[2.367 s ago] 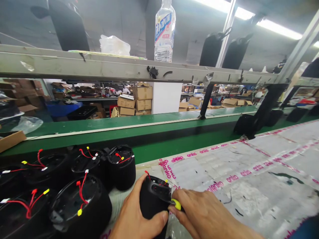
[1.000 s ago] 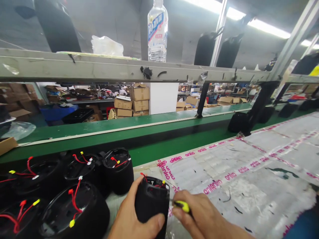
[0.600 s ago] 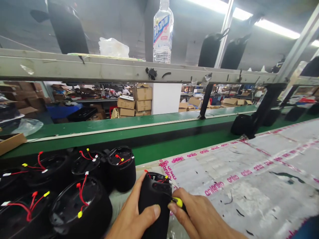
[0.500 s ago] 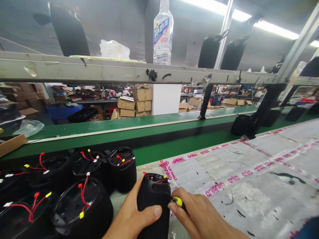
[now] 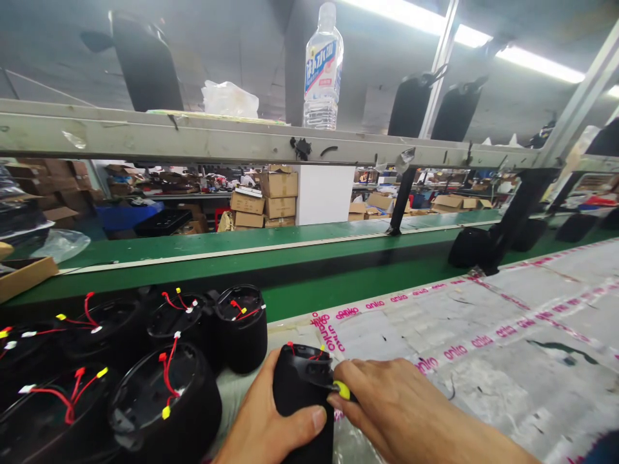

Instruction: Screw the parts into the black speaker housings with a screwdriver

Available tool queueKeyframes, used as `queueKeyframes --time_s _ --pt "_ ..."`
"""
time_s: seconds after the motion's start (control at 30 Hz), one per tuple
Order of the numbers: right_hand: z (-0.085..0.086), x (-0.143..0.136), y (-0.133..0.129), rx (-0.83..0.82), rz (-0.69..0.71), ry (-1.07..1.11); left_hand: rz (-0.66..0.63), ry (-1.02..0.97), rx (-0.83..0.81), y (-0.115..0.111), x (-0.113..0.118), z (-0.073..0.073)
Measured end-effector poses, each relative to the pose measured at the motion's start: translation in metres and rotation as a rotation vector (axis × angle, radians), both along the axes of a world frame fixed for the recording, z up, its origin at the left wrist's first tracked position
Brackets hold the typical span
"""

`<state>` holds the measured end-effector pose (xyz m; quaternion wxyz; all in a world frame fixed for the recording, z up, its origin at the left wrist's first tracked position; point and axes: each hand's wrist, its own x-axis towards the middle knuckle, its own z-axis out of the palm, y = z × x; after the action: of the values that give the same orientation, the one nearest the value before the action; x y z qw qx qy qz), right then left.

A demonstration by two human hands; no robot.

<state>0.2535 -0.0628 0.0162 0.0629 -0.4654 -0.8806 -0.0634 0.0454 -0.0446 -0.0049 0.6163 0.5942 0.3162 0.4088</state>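
A black cylindrical housing [image 5: 300, 390] stands at the bottom centre, red wires with a yellow connector showing in its open top. My left hand [image 5: 280, 415] is wrapped round its left side, thumb across the front. On its right, my right hand [image 5: 387, 399] grips a tool with a yellow and black handle [image 5: 342, 389]. The tool's tip meets the housing near the upper rim and is too small to make out. Several similar black housings [image 5: 167, 409] with red wires and white and yellow connectors stand to the left.
A green conveyor belt [image 5: 309, 287] runs behind the worktable, which has a pink-printed covering [image 5: 483, 380]. Above is a metal shelf [image 5: 232, 138] with a plastic bottle [image 5: 323, 71]. A black post [image 5: 515, 219] rises at the right. An open cardboard box [image 5: 26, 277] sits at the far left.
The view has shifted slightly, so most things appear a little further right. The housing's top looks turned or tilted a little in my left hand. Both hands keep their holds.
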Motion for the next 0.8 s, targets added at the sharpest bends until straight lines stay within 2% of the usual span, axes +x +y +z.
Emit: queueKeyframes --time_s 0.07,0.27,0.37,0.47,0.67,0.8 --pt "-0.003 0.002 0.001 0.030 0.014 -0.032 0.015 0.034 0.020 0.000 0.000 -0.001" --pt "-0.016 0.003 0.004 0.186 0.063 -0.077 0.165 0.206 0.063 -0.002 0.000 0.001" --pt "-0.019 0.002 0.003 0.220 0.041 -0.065 0.163 0.249 0.096 -0.004 0.000 0.004" --pt "-0.021 0.002 0.002 0.236 0.021 -0.075 0.234 0.313 0.098 -0.005 0.002 0.005" --pt "-0.028 0.001 0.000 0.341 0.041 -0.141 0.405 0.400 0.102 -0.006 0.006 -0.007" --pt "-0.024 0.000 -0.001 0.353 0.028 -0.164 0.477 0.446 0.121 -0.007 0.011 -0.009"
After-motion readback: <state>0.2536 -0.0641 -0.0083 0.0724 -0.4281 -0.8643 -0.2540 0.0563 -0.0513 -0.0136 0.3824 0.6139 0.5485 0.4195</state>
